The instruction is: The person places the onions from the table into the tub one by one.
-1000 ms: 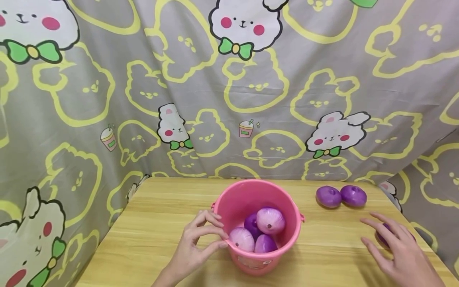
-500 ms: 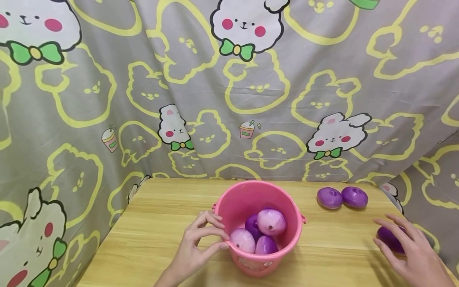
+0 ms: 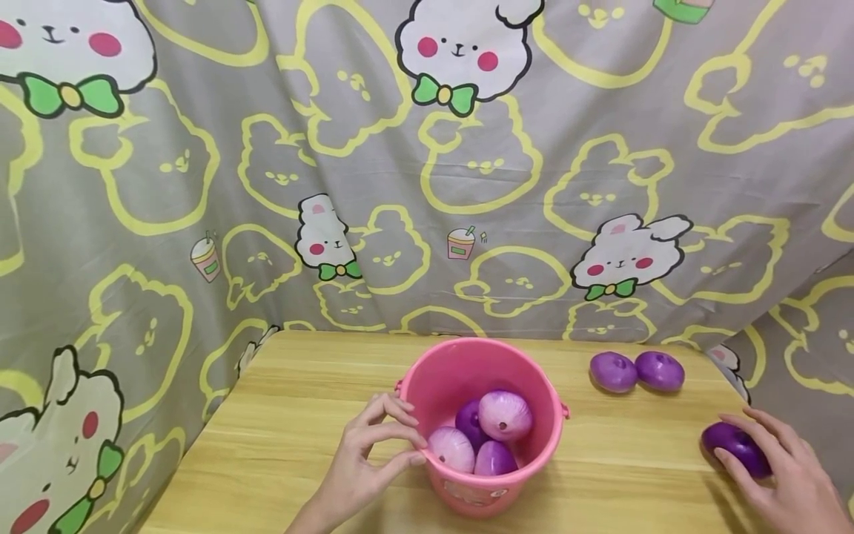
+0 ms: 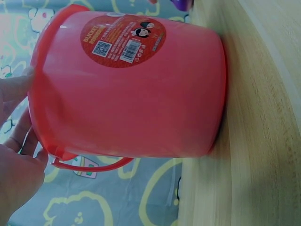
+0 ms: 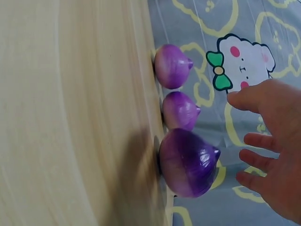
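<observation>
My left hand point(image 3: 373, 449) pinches the left rim of a pink bucket point(image 3: 477, 493) between thumb and fingers. In the left wrist view the bucket point(image 4: 127, 103) stands upright on the table, its round red label showing. Several purple onions lie inside, among them a pale one point(image 3: 505, 414) on top. Over a dark purple onion point(image 3: 742, 449) at the table's right side hovers my right hand point(image 3: 790, 475), fingers spread. The right wrist view shows a gap between that hand point(image 5: 277, 146) and the dark onion point(image 5: 188, 162).
Two more purple onions, a left one point(image 3: 614, 372) and a right one point(image 3: 660, 371), lie side by side at the back right of the wooden table point(image 3: 300, 386). A patterned grey curtain point(image 3: 373, 170) hangs behind the table and along its sides.
My right hand has moved to the right, uncovering more of the dark onion below it. The left hand stays on the bucket rim.
</observation>
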### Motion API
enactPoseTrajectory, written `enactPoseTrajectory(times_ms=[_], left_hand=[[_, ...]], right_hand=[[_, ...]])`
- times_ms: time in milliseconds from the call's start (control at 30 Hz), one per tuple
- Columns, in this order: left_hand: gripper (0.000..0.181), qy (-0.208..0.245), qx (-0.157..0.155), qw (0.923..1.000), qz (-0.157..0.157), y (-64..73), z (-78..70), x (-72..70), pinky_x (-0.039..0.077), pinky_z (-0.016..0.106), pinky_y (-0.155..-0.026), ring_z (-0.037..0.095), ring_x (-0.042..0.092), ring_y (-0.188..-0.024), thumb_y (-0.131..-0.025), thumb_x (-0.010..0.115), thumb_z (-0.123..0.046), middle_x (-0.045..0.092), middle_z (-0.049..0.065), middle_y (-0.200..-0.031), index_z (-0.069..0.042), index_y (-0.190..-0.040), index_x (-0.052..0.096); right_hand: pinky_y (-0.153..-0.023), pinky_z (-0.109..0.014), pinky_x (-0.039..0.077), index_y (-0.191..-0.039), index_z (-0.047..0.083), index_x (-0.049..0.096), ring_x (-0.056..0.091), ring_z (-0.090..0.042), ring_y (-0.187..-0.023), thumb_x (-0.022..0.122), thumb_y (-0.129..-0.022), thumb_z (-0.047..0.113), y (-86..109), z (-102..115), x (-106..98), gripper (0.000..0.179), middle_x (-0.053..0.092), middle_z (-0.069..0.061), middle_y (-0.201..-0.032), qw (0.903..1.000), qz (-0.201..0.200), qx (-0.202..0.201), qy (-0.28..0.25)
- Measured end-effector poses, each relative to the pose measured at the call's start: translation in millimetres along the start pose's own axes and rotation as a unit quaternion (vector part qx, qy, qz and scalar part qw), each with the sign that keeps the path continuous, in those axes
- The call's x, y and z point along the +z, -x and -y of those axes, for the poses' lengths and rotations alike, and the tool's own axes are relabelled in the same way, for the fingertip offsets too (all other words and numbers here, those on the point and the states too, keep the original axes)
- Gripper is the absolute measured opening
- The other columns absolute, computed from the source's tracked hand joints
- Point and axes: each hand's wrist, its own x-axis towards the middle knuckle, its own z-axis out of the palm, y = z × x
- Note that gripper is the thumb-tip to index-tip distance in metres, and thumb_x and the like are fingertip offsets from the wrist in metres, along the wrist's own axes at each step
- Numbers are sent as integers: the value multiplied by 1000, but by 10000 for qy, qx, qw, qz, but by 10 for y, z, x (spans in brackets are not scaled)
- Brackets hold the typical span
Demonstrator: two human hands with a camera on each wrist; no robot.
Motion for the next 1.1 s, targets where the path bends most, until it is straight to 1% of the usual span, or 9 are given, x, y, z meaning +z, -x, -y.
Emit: enactPoseTrajectory(times_ms=[67, 167, 267, 367, 533, 667, 767, 933, 1100], left_hand=[[21, 17, -36, 10000, 4, 9, 4, -1, 46, 35, -104, 26, 56, -110, -79, 84, 2, 62, 10, -103, -9, -95, 76], [22, 22, -95, 10000, 0, 19, 13, -2, 45, 35, -105, 26, 56, -110, -79, 84, 3, 62, 9, -103, -9, -95, 76], [23, 22, -121, 9999, -5, 26, 20, -3, 45, 35, -105, 26, 57, -110, -78, 85, 3, 62, 8, -104, -10, -95, 76], [23, 34, -120, 9999, -6, 27, 23, -2, 45, 35, -105, 26, 57, -110, -78, 85, 3, 62, 8, -104, -9, -95, 76], [23, 24, -105, 9999, -7, 24, 24, -2, 45, 35, -105, 26, 57, -110, -78, 85, 3, 62, 7, -104, -9, -95, 76], [23, 6, -132, 9999, -1, 22, 19, -2, 45, 35, -105, 25, 57, -110, -78, 85, 3, 62, 6, -104, -10, -95, 76], [23, 8, -111, 9999, 5, 16, 14, -1, 45, 35, -105, 25, 57, -110, -78, 85, 3, 62, 7, -103, -10, -95, 76], [22, 28, -26, 10000, 1, 6, 8, 2, 45, 35, -105, 26, 57, -110, -79, 84, 3, 62, 7, -103, -9, -95, 76], [22, 7, -52, 10000, -1, 17, 16, 2, 45, 35, -105, 26, 57, -110, -79, 84, 2, 62, 6, -104, -10, -95, 76]], right_hand=[[-93, -80, 30, -130, 1, 62, 43, -64, -111, 79, -88, 11, -11, -32, -1, 46, 49, -33, -134, 10000, -74, -38, 16], [-85, -77, 31, -128, 0, 62, 43, -62, -105, 79, -89, 12, -10, -90, 9, 45, 49, -34, -131, 9999, -99, -54, 57], [-84, -75, 31, -126, -1, 62, 44, -62, -103, 79, -89, 13, -3, -145, 21, 43, 50, -35, -129, 9999, -83, -43, 89], [-83, -78, 32, -124, -1, 63, 44, -64, -103, 79, -89, 11, 7, -189, 30, 41, 50, -36, -127, 9999, -53, 21, 148], [-83, -85, 31, -123, -1, 62, 44, -65, -103, 77, -90, 12, 20, -260, 38, 38, 49, -37, -127, 9994, 81, 167, 277], [-76, -83, 37, -120, 1, 63, 47, -63, -103, 79, -88, 11, 9, -301, 43, 38, 50, -37, -125, 9993, 117, 162, 331], [-72, -81, 40, -120, 2, 64, 49, -60, -103, 81, -87, 12, 6, -323, 42, 38, 50, -36, -123, 9989, 171, 205, 381], [-73, -82, 39, -121, 4, 62, 48, -60, -105, 80, -89, 17, 11, -361, 27, 39, 48, -36, -123, 9971, 453, 392, 479], [-73, -83, 36, -124, 5, 60, 44, -61, -108, 80, -89, 21, 11, -399, 38, 43, 48, -35, -122, 9955, 661, 457, 501]])
